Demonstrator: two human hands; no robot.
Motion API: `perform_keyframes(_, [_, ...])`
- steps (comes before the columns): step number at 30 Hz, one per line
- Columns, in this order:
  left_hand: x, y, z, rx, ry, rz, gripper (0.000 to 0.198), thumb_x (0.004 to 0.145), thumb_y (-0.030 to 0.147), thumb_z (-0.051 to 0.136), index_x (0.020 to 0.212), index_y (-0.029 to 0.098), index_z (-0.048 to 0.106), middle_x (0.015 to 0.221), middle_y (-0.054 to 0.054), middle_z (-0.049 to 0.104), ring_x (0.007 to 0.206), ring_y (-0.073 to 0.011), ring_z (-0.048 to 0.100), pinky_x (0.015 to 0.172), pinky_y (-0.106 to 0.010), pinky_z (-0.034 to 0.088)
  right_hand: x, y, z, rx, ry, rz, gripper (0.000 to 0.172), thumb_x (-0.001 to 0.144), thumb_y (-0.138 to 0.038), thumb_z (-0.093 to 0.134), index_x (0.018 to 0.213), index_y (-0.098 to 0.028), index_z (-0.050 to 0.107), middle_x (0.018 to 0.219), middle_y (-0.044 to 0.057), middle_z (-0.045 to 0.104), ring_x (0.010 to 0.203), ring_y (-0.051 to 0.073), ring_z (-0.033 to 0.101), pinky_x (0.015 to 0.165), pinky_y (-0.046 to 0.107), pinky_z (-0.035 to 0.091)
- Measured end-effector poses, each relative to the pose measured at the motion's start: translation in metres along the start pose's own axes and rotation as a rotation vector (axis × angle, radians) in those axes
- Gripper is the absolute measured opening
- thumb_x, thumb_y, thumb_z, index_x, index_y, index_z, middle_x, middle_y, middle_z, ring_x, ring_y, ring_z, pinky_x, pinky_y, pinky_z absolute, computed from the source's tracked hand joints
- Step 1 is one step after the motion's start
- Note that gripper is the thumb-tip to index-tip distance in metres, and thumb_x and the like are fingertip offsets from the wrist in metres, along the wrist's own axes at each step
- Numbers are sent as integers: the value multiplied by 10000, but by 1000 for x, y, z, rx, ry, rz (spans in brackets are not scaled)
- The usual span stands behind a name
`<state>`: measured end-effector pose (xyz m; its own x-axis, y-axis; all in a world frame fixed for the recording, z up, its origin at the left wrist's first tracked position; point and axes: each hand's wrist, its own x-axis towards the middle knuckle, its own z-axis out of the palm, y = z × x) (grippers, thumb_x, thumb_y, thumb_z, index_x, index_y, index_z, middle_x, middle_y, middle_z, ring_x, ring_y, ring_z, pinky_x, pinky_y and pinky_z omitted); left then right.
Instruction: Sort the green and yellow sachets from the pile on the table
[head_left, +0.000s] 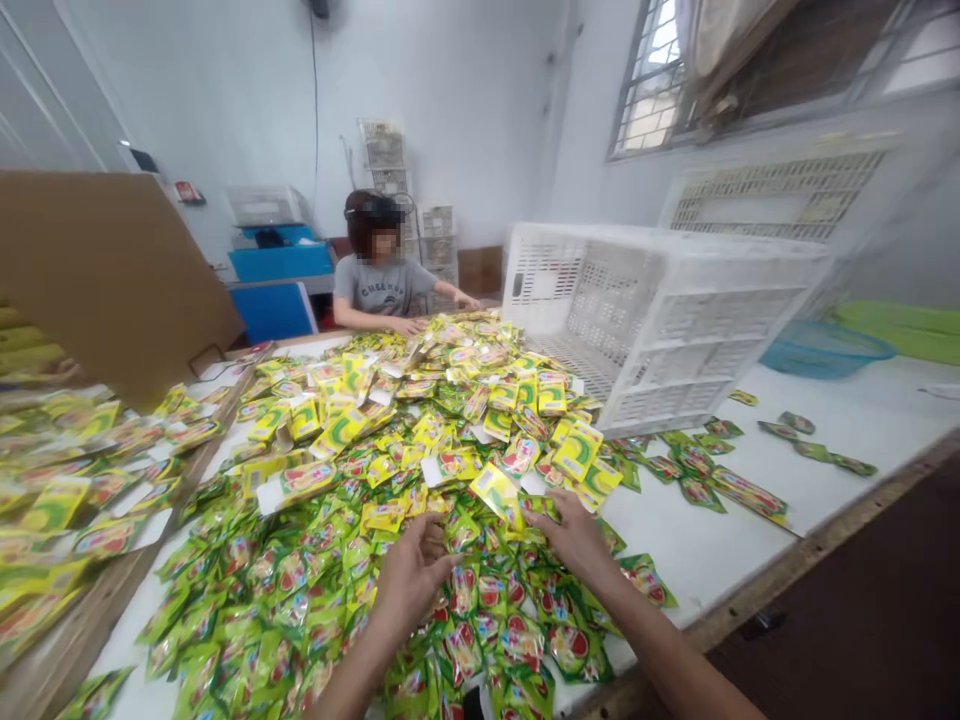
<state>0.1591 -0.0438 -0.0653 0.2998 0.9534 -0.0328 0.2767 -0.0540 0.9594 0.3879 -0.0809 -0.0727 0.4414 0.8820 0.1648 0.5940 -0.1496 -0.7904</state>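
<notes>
My left hand (409,572) hovers low over the heap of small green sachets (300,580), its fingers loosely curled and the thumb apart, with nothing visible between them. To its right, my right hand (576,537) has thumb and fingers at the right end of a small yellow box (496,494) printed with a green fruit; the fingertips are partly hidden. Around both hands, similar yellow boxes (577,450), several with white flaps open, lie mixed on top of the sachets. Beyond my left hand, one box (296,487) lies with its white flap outward.
A white plastic crate (690,340) lies on its side at the right of the white table (885,420). Across from me, a person in a grey shirt (386,285) reaches into the heap. A cardboard sheet (112,270) stands left; a blue basin (825,348) sits far right.
</notes>
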Motion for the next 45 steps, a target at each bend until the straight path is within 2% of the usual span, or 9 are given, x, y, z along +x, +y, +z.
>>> perform_keyframes(6, [11, -3, 1, 542, 95, 346, 620, 700, 122, 542, 1303, 187, 417, 1317, -148, 467, 1152, -291, 494, 903, -440, 440, 8, -24, 28, 208, -152, -114, 310, 695, -383, 624, 889, -144, 665, 996, 123, 642, 961, 287, 578, 866, 403, 435])
perform_keyframes(10, [7, 18, -15, 867, 174, 601, 701, 679, 61, 557, 1342, 223, 395, 1474, -123, 265, 1345, -330, 217, 1032, -515, 289, -1, -53, 21, 642, -566, -3, 383, 700, -420, 665, 984, -164, 645, 902, 57, 684, 895, 256, 620, 818, 392, 479])
perform_keyframes(14, [3, 32, -33, 995, 50, 730, 536, 696, 11, 495, 1173, 243, 576, 1309, -77, 524, 1286, -287, 353, 1048, -515, 258, -8, -66, 9, 848, -893, 103, 346, 679, -377, 712, 946, -169, 645, 861, 23, 687, 827, 213, 640, 813, 358, 484])
perform_keyframes(16, [-1, 31, -39, 902, -30, 649, 442, 720, 41, 485, 1114, 199, 610, 1165, -94, 626, 1144, -255, 510, 987, -451, 362, -8, -68, 6, 890, -785, 151, 333, 683, -393, 709, 928, -180, 633, 844, 17, 683, 787, 195, 638, 786, 339, 492])
perform_keyframes(20, [-18, 23, -40, 547, -37, 189, 349, 770, 269, 564, 1108, 193, 604, 927, -65, 700, 848, -230, 630, 743, -340, 484, -3, -70, 6, 849, -334, 64, 305, 721, -444, 666, 887, -194, 607, 840, 18, 672, 775, 175, 614, 747, 306, 490])
perform_keyframes(23, [-29, 18, -37, 148, -45, -4, 370, 729, 402, 624, 1042, 205, 631, 917, -43, 699, 805, -215, 629, 682, -288, 477, 1, -78, 8, 720, -249, -66, 330, 742, -457, 634, 921, -181, 602, 877, 37, 666, 819, 186, 604, 758, 307, 481])
perform_keyframes(29, [-42, 14, -41, -359, 92, -182, 443, 648, 413, 711, 1013, 166, 655, 898, -49, 702, 745, -201, 642, 642, -263, 485, 2, -89, 13, 317, -354, -217, 327, 755, -457, 590, 868, -154, 632, 797, 39, 660, 768, 200, 581, 716, 303, 460])
perform_keyframes(35, [-49, 10, -44, -477, 149, -211, 389, 636, 369, 738, 950, 151, 662, 931, -67, 707, 816, -211, 651, 744, -301, 497, 8, -91, 18, 301, -624, -231, 290, 717, -439, 631, 797, -162, 657, 806, 19, 662, 786, 200, 584, 689, 280, 457])
perform_keyframes(45, [-47, 13, -46, -585, 159, -166, 365, 620, 372, 749, 885, 145, 644, 805, -43, 704, 714, -179, 650, 669, -267, 499, 21, -112, 14, 268, -730, -306, 251, 706, -368, 655, 872, -180, 668, 781, -15, 658, 745, 171, 583, 695, 262, 442])
